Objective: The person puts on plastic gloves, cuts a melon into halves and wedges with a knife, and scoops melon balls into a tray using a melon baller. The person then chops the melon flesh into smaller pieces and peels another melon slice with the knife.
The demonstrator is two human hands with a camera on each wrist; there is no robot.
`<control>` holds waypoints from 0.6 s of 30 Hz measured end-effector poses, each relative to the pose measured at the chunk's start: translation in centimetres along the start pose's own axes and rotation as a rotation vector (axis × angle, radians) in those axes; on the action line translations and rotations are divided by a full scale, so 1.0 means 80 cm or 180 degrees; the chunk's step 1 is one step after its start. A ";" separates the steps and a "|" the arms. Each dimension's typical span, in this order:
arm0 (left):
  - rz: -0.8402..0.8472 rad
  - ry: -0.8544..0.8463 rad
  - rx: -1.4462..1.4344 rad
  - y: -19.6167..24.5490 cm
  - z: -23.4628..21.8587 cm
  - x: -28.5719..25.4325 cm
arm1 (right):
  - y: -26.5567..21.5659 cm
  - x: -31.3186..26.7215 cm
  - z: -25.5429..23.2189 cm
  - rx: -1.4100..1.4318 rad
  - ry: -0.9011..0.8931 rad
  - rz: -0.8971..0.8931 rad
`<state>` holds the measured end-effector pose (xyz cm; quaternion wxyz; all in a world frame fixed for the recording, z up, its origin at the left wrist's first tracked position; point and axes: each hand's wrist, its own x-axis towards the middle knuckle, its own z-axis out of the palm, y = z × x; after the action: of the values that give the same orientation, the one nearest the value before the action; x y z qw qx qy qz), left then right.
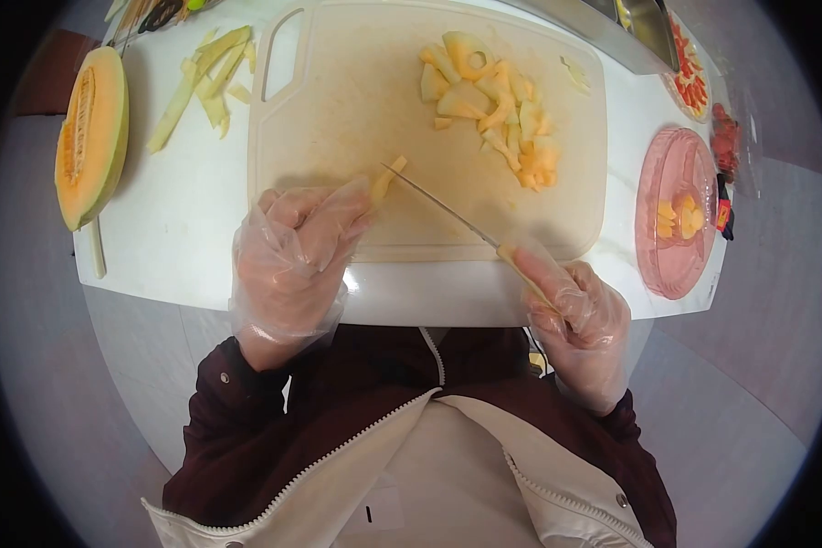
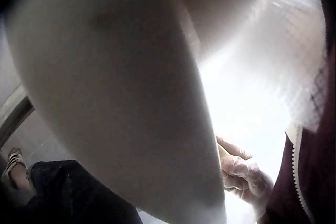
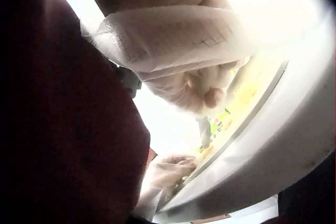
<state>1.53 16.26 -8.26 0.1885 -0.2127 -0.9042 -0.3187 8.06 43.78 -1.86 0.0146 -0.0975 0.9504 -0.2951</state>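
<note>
Both hands wear clear plastic gloves. My left hand (image 1: 294, 245) pinches a small orange melon piece (image 1: 385, 182) above the near edge of the cutting board (image 1: 338, 119). A slim knife (image 1: 443, 210) is gripped in my right hand (image 1: 583, 320), its tip meeting the melon piece in the head view. In the right wrist view the blade (image 3: 204, 133) points down from the fist towards the gloved left hand (image 3: 170, 173). Cut melon pieces (image 1: 466, 100) lie heaped on the board's far right half. Most of the left wrist view is filled by a pale, blurred surface.
Left of the board lie peel strips (image 1: 205, 82) and a halved melon (image 1: 91, 137) with seeds showing. On the right stands a pink dish (image 1: 653, 205) with a few orange pieces. Behind it are a plate of red pieces (image 1: 690, 78) and a metal container (image 1: 603, 32).
</note>
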 end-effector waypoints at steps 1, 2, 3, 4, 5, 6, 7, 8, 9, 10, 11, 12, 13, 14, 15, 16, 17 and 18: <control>0.0001 0.0001 -0.0005 -0.002 0.001 0.000 | -0.002 0.001 -0.002 0.0040 0.0007 -0.0010; 0.0058 0.0031 -0.0033 -0.004 0.001 -0.001 | -0.003 0.002 -0.003 0.0081 0.0011 -0.0018; 0.0115 0.0058 -0.0062 -0.005 0.001 -0.002 | -0.003 0.002 -0.002 0.0079 0.0008 -0.0011; 0.0113 0.0054 -0.0068 -0.006 0.001 -0.002 | -0.003 0.002 -0.002 0.0014 -0.0019 -0.0026; 0.0113 0.0039 -0.0108 -0.006 0.001 -0.001 | -0.002 0.002 -0.002 -0.0051 -0.0046 -0.0043; 0.0112 0.0025 -0.0146 -0.007 0.000 -0.001 | -0.003 0.002 -0.003 -0.0052 -0.0050 -0.0040; 0.0106 0.0024 -0.0146 -0.007 0.001 -0.002 | -0.003 0.002 -0.004 -0.0109 -0.0103 -0.0009; 0.0104 0.0013 -0.0151 -0.007 0.001 -0.002 | -0.004 0.002 -0.004 -0.0165 -0.0154 0.0019; 0.0103 0.0001 -0.0156 -0.008 0.001 -0.002 | -0.004 0.002 -0.003 -0.0163 -0.0157 0.0016; 0.0103 0.0002 -0.0154 -0.006 0.000 -0.002 | -0.003 0.002 0.001 -0.0145 -0.0115 -0.0013; 0.0066 -0.0014 -0.0131 -0.004 -0.001 -0.001 | -0.003 0.002 0.002 -0.0129 -0.0068 -0.0042; 0.0031 -0.0028 -0.0109 -0.003 -0.002 -0.001 | -0.003 0.002 0.002 -0.0131 -0.0060 -0.0045; 0.0036 -0.0024 -0.0108 -0.003 -0.001 -0.001 | -0.004 0.003 0.001 -0.0134 -0.0025 -0.0102; 0.0060 0.0007 -0.0161 -0.003 0.000 -0.001 | -0.005 0.003 0.001 -0.0133 0.0008 -0.0156; 0.0085 0.0037 -0.0212 -0.004 0.001 -0.001 | -0.004 0.003 0.001 -0.0132 0.0015 -0.0155; 0.0089 0.0038 -0.0208 -0.004 0.001 -0.002 | -0.002 0.002 0.000 -0.0068 0.0045 -0.0177; 0.0090 0.0062 -0.0197 -0.005 0.001 -0.002 | -0.001 0.002 -0.001 -0.0005 0.0071 -0.0202; 0.0085 0.0087 -0.0186 -0.004 0.001 -0.003 | -0.003 0.001 -0.003 -0.0005 0.0065 -0.0209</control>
<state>1.55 16.01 -8.60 0.1988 -0.2259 -0.8890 -0.3453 8.00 43.69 -1.50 -0.0048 -0.1257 0.9470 -0.2957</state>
